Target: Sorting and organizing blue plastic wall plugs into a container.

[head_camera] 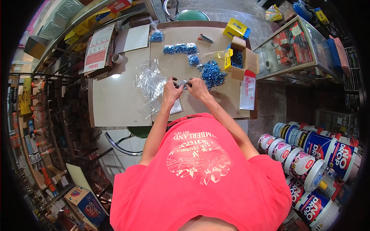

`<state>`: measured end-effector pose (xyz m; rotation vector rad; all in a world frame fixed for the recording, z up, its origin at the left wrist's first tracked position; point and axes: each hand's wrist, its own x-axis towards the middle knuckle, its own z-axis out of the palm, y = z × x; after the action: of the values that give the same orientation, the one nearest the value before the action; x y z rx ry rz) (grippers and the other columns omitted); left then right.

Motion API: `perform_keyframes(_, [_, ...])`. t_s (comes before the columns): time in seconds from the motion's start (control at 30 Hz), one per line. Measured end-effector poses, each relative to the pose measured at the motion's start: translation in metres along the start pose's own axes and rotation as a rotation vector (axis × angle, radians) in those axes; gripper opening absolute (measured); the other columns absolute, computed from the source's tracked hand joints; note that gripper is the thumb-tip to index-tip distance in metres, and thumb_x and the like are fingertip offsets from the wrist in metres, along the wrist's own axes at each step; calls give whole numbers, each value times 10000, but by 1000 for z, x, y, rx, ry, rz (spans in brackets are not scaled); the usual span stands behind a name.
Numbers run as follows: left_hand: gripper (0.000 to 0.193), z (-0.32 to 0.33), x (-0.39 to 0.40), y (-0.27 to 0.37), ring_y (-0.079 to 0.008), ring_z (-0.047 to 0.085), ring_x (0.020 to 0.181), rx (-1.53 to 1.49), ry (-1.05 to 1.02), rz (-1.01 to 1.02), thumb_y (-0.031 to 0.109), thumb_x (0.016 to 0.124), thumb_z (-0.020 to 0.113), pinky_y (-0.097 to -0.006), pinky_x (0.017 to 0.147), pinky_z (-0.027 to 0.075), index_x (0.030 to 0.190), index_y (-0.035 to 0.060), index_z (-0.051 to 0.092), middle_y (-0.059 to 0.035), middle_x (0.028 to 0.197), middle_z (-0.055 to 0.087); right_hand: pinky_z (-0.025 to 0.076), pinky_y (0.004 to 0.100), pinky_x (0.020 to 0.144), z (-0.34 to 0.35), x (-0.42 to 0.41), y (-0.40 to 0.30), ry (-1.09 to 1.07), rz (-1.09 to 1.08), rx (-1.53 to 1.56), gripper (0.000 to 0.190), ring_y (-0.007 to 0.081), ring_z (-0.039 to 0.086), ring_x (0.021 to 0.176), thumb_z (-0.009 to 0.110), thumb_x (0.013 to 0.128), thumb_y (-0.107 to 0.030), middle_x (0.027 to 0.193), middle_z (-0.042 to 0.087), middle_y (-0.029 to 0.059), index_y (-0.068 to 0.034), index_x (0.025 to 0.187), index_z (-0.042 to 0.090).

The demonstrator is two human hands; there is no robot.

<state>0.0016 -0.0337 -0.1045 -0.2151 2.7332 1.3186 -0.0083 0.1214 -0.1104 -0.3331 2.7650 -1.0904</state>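
My left hand (172, 90) and my right hand (198, 87) meet over the middle of the table. Between their fingertips they pinch a small clear plastic bag (184, 83); its contents are mostly hidden. Right beside my right hand lies a loose heap of small blue metallic fasteners (213, 74). Left of my left hand, empty clear plastic bags (150, 78) are spread out. Beyond my hands stand a filled bag (193, 60) and a row of filled bags (180, 48), all with the same blue pieces. Near my left forearm is a stack of flat plastic bags (176, 107).
An opened cardboard box (251, 59) with blue fasteners stands at the right, near a yellow box (236, 28). A stapler (205, 38) and a tied bag (156, 35) lie farther back. A plastic pack (247, 91) rests by the right edge. Paint buckets (306, 167) crowd the floor at right.
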Motion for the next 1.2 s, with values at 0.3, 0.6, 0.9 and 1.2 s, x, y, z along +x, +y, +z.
perform_keyframes(0.3, [307, -9, -1, 17, -279, 673, 652, 96, 24, -3, 139, 654, 710, -352, 626, 531, 906, -10, 618, -178, 679, 658, 522, 396, 711, -23, -17, -3, -16, 155, 171, 200, 347, 658, 755, 679, 727, -167, 809, 668, 192, 8, 822, 692])
perform_keyframes(0.6, [182, 6, -14, -4, -264, 670, 631, 71, 40, 71, 137, 688, 680, -330, 614, 527, 761, -29, 673, -173, 688, 664, 514, 364, 735, -35, -53, 115, 258, 442, 154, 270, 280, 666, 791, 685, 751, -222, 849, 682, 165, -8, 915, 672])
perform_keyframes(0.9, [195, 19, -25, 5, -201, 667, 623, 51, 99, 19, 169, 752, 686, -301, 609, 519, 796, -21, 672, -137, 692, 677, 500, 416, 786, -30, -52, 162, 238, 310, 45, 270, 347, 630, 858, 691, 729, -194, 914, 640, 201, -37, 947, 666])
perform_keyframes(1.2, [191, 29, -40, 16, -163, 658, 606, -36, 149, -59, 152, 777, 682, -282, 580, 511, 810, -35, 659, -118, 685, 678, 505, 426, 787, -38, -49, 163, 142, 243, 67, 258, 362, 610, 898, 733, 724, -201, 979, 573, 200, -69, 942, 687])
